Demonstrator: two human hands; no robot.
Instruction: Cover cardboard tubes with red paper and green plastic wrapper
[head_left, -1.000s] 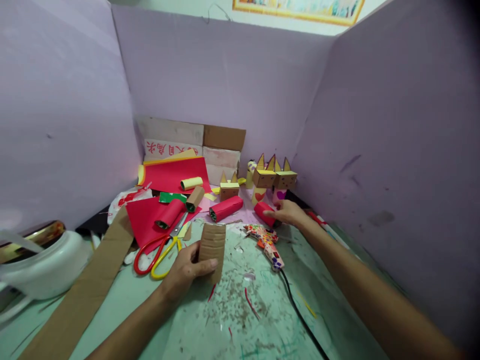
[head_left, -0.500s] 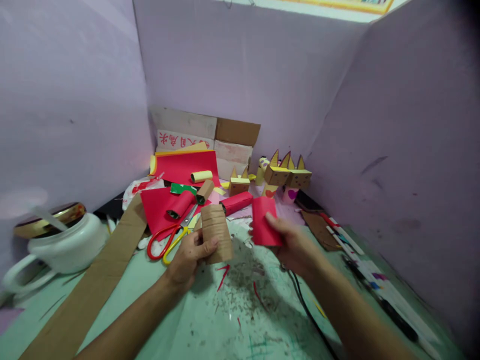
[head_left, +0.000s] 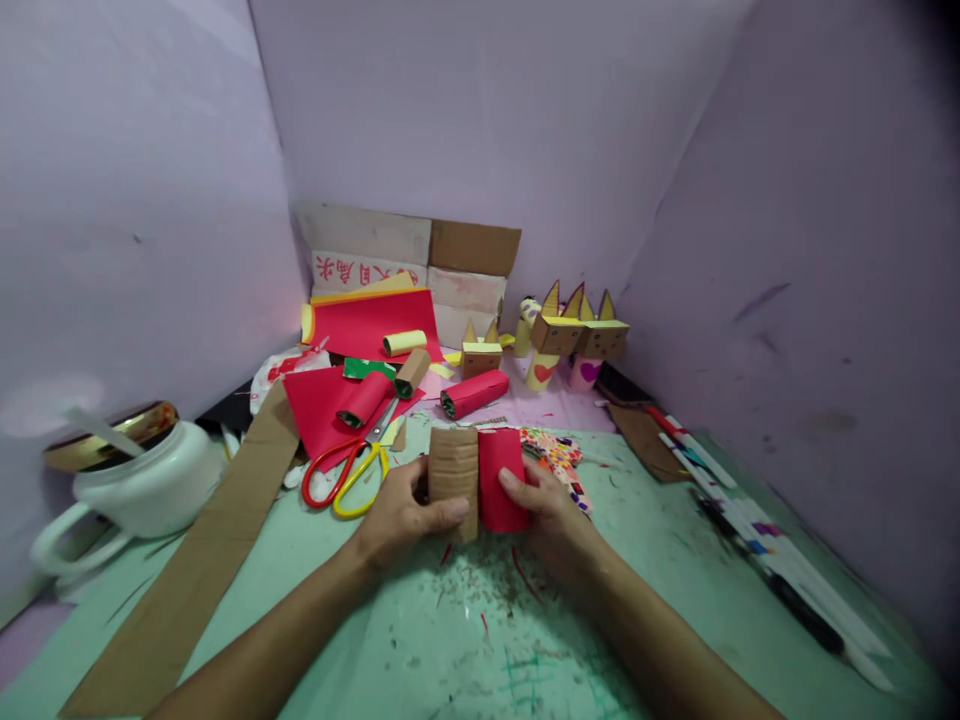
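Observation:
My left hand (head_left: 409,512) grips a curved piece of brown corrugated cardboard (head_left: 454,470), thumb across its lower front. Beside it, my right hand (head_left: 551,505) holds a curved red paper-covered piece (head_left: 500,480), thumb on its face. The two pieces stand upright edge to edge above the table; I cannot tell whether they touch. Scissors (head_left: 352,470) with one red and one yellow handle lie just left of my left hand. Behind them are a red paper tube (head_left: 365,398), a brown cardboard tube (head_left: 413,372) and another red tube (head_left: 474,394).
A white pot (head_left: 150,485) and a long cardboard strip (head_left: 195,540) lie on the left. Cardboard animal figures (head_left: 559,335) stand at the back right, near a folded carton (head_left: 375,240). Pens and a cutter (head_left: 802,610) line the right side. Red sheets (head_left: 375,325) lie behind.
My right hand has moved left and down with the red piece, bringing it beside the cardboard. My left hand has shifted slightly right. A patterned colourful item now shows behind the right hand.

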